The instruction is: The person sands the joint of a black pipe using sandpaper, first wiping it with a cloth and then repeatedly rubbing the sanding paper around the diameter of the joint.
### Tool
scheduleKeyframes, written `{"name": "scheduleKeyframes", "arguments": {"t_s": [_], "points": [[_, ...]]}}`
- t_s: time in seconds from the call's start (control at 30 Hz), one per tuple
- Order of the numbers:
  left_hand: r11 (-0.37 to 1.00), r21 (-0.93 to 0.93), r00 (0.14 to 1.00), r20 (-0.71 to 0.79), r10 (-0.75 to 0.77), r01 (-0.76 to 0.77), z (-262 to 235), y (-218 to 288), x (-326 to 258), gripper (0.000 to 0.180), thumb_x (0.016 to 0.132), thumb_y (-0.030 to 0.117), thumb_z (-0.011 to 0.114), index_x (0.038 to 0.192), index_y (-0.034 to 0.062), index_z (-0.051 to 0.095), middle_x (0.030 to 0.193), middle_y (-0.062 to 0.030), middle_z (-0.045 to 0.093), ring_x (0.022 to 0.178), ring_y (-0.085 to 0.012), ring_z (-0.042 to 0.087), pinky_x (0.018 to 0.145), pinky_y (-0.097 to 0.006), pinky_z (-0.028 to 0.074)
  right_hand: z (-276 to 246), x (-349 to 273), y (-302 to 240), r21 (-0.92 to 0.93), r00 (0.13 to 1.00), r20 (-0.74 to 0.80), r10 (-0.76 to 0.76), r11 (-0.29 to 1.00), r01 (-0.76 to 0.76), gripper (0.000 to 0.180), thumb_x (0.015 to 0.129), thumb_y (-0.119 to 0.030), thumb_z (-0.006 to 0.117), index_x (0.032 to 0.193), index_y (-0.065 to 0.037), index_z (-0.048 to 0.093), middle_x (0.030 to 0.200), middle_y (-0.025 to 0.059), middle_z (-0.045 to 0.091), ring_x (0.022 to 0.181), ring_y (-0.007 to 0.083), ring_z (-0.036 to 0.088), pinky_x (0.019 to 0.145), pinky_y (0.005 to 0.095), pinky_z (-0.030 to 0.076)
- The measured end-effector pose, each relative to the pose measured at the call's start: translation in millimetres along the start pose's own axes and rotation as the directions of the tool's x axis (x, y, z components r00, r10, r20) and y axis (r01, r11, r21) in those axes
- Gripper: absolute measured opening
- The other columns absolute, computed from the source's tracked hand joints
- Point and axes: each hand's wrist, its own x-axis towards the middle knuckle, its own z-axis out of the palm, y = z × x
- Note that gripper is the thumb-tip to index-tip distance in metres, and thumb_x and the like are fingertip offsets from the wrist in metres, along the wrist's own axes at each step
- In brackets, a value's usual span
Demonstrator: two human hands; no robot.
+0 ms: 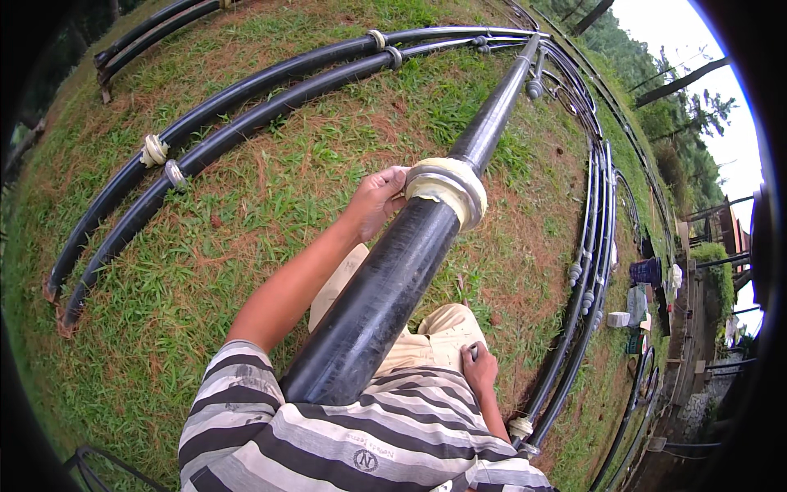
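Observation:
A long black pole (369, 303) runs from my lap away toward the far top. Around it sits a thick ring-shaped collar (449, 182) with a grey band and pale yellowish, filler-like material along its edges. My left hand (380, 202) is at the collar's left rim, its fingers curled in and the thumb pressed near them. Whatever those fingers pinch is hidden. Down on my right thigh, in beige trousers (450, 332), rests my right hand (481, 369). It is closed around a small dark object (473, 351) that I cannot identify.
Two similar collared poles (270, 108) lie on the grass to the left, and several more poles (592, 238) lie to the right. A dark blue bucket (645, 271), a white block (618, 320) and a green container (636, 341) stand farther right. Grass (270, 197) covers the ground.

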Motion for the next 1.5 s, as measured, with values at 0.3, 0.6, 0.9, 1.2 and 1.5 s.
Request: {"name": "scheduleKeyframes", "arguments": {"t_s": [0.3,0.6,0.9,1.2,1.5], "points": [[0.997,0.025,0.997,-0.016,0.07,-0.07,-1.1,-11.8,3.8,0.045,0.109,0.043,0.059,0.128,0.0033,0.065,0.121,-0.0048,0.07,0.114,-0.0139,0.064,0.103,-0.035,0.051,1.5,1.1,2.2,0.002,1.0,0.006,-0.011,1.0,0.011,0.034,0.098,-0.043,0.069,0.098,-0.009,0.069,0.081,0.0238,0.072,0.082,0.0467,0.072,0.075,0.0559,0.054],[0.989,0.026,0.99,-0.009,0.143,-0.142,0.9,-18.5,6.0,0.039,0.113,0.039,0.052,0.124,0.0033,0.063,0.117,-0.0052,0.069,0.11,-0.0129,0.063,0.102,-0.032,0.051,1.0,1.2,0.6,0.01,1.0,-0.007,0.003,1.0,-0.003,0.036,0.097,-0.041,0.072,0.096,-0.005,0.071,0.081,0.0244,0.072,0.08,0.0458,0.071,0.073,0.0542,0.054],[0.99,0.005,0.989,-0.03,0.144,-0.143,3.3,-20.5,-2.8,0.041,0.113,0.036,0.053,0.132,0.0008,0.061,0.122,-0.0073,0.069,0.114,-0.0141,0.064,0.105,-0.032,0.051,1.6,2.7,2.4,0.005,1.0,0.007,0.01,1.0,-0.01,0.034,0.097,-0.042,0.071,0.095,-0.008,0.07,0.082,0.0229,0.073,0.081,0.0459,0.072,0.075,0.0547,0.055],[0.946,0.31,0.977,-0.154,0.149,-0.096,23.9,20.9,-25.9,0.034,0.109,0.023,0.061,0.135,0.0,0.065,0.124,-0.0072,0.071,0.114,-0.0147,0.066,0.104,-0.033,0.051,-80.2,24.6,-82.9,0.43,0.876,-0.435,-0.207,0.807,0.405,0.049,0.099,-0.017,0.074,0.066,-0.003,0.041,0.056,0.0031,0.035,0.052,0.0153,0.031,0.051,0.0364,0.024],[0.642,0.618,0.888,0.373,0.268,-0.453,70.6,75.8,-50.5,0.046,0.11,0.034,0.053,0.116,-0.0045,0.076,0.128,-0.0208,0.074,0.125,-0.0329,0.067,0.113,-0.045,0.045,-206.8,8.8,-228.4,0.307,-0.025,-0.709,-0.704,-0.341,0.889,0.04,0.087,-0.011,0.076,0.063,-0.007,0.045,0.06,0.001,0.04,0.05,0.0182,0.046,0.047,0.0322,0.038]]}}
